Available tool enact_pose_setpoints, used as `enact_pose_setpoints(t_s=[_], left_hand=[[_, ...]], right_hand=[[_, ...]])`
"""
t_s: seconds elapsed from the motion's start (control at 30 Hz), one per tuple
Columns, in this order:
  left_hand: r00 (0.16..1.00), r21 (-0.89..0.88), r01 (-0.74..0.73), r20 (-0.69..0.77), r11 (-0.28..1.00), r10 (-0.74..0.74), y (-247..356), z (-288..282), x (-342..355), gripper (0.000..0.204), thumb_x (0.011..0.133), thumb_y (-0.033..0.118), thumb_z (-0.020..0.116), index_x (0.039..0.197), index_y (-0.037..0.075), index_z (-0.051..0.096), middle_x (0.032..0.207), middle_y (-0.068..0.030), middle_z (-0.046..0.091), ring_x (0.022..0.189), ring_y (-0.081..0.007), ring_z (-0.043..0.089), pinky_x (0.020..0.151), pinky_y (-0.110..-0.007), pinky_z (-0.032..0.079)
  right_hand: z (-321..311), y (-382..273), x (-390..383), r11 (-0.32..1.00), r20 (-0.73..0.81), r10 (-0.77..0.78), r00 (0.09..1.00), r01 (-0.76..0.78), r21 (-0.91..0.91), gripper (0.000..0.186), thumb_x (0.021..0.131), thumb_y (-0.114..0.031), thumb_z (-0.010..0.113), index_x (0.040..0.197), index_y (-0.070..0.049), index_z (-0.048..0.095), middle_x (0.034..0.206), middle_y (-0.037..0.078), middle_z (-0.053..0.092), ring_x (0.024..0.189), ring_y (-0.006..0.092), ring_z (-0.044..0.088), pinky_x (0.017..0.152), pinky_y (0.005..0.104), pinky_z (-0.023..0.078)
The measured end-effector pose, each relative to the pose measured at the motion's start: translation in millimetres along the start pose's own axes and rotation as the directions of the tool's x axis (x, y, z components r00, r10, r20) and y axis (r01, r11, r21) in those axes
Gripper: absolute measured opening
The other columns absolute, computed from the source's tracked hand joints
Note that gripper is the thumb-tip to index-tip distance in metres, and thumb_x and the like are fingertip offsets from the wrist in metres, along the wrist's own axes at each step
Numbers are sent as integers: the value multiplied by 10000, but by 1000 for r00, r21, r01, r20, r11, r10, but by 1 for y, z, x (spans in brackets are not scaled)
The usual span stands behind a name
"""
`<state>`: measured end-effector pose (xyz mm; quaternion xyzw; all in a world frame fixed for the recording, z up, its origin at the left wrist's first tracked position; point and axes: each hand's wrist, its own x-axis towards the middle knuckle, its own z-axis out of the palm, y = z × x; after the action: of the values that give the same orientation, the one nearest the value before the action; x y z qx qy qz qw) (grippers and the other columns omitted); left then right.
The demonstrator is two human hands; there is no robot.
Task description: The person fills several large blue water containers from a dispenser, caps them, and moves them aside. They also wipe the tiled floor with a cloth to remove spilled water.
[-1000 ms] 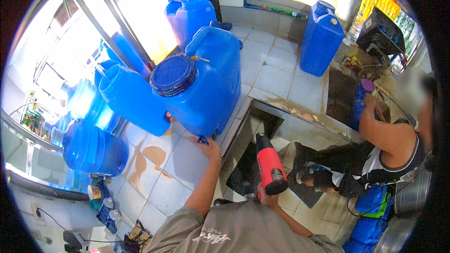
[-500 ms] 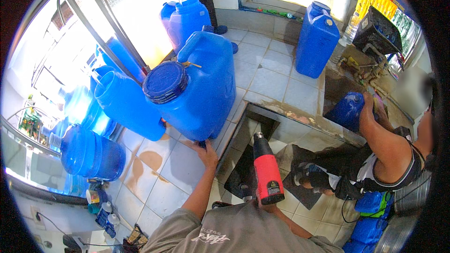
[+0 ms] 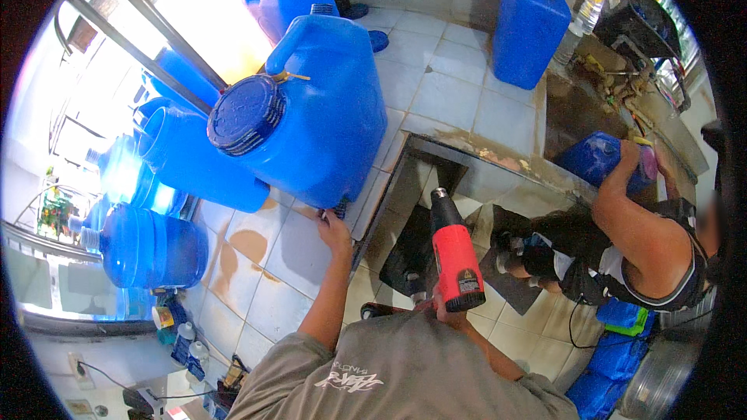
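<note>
A large blue water container (image 3: 334, 109) with a dark blue screw lid (image 3: 247, 113) stands tilted on the white tiles in front of me. My left hand (image 3: 336, 232) has its fingers closed round a dark ribbed cap or spout (image 3: 340, 208) at the container's lower edge. In my right hand (image 3: 450, 307), close to my chest, is a red and black heat gun (image 3: 457, 255), its metal nozzle pointing away from me over the sunken floor. My right fingers are partly hidden behind its body.
On the left lie a blue round water bottle (image 3: 152, 247) and an open blue container (image 3: 194, 159). Another blue container (image 3: 531, 27) stands at the back right. A co-worker (image 3: 646, 241) handles a blue container (image 3: 595, 159) in the basin. A tiled ledge (image 3: 389, 179) borders the sunken floor.
The large container tilts more to the left, with my left hand still at its lower cap. The heat gun has shifted slightly right. The co-worker's container has turned onto its side.
</note>
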<state>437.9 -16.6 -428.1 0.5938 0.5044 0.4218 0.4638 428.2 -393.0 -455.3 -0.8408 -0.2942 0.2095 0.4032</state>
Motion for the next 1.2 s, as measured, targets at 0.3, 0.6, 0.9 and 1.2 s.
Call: enact_pose_setpoints(t_s=[0.3, 0.6, 0.9, 1.2], left_hand=[[875, 423, -478, 154, 770, 459, 14, 4, -13, 334, 882, 129, 748, 1166, -2, 631, 951, -202, 619, 912, -385, 604, 828, -507, 474], [973, 322, -213, 151, 922, 172, 62, -26, -11, 382, 939, 317, 538, 956, -2, 749, 798, -204, 712, 776, -378, 671, 759, -476, 499], [967, 213, 9, 245, 977, -62, 53, -39, 13, 415, 931, 317, 528, 970, -32, 751, 857, -183, 736, 829, -243, 693, 727, -372, 487], [980, -349, 61, -156, 935, -122, 14, -207, 26, 329, 969, 224, 465, 1078, -6, 675, 975, -129, 724, 821, -217, 681, 745, -322, 537]], right_hand=[[-6, -31, 11, 989, -150, 45, 988, -23, 144, 277, 1018, -313, 589, 1117, -71, 681, 993, 97, 697, 942, 241, 671, 860, 425, 533], [-8, -100, 66, 758, 172, 41, 984, -143, 636, 320, 1074, -327, 541, 1257, -78, 623, 767, 6, 586, 611, 87, 541, 555, 272, 461], [10, -116, 77, 847, -35, -528, 849, 529, 55, 430, 880, -131, 717, 1293, -78, 609, 994, 108, 689, 845, 273, 694, 721, 380, 563], [20, -172, 72, 779, 193, -576, 794, 605, -166, 909, 794, -152, 771, 1583, -72, 329, 1331, 195, 590, 1051, 385, 679, 870, 457, 588]])
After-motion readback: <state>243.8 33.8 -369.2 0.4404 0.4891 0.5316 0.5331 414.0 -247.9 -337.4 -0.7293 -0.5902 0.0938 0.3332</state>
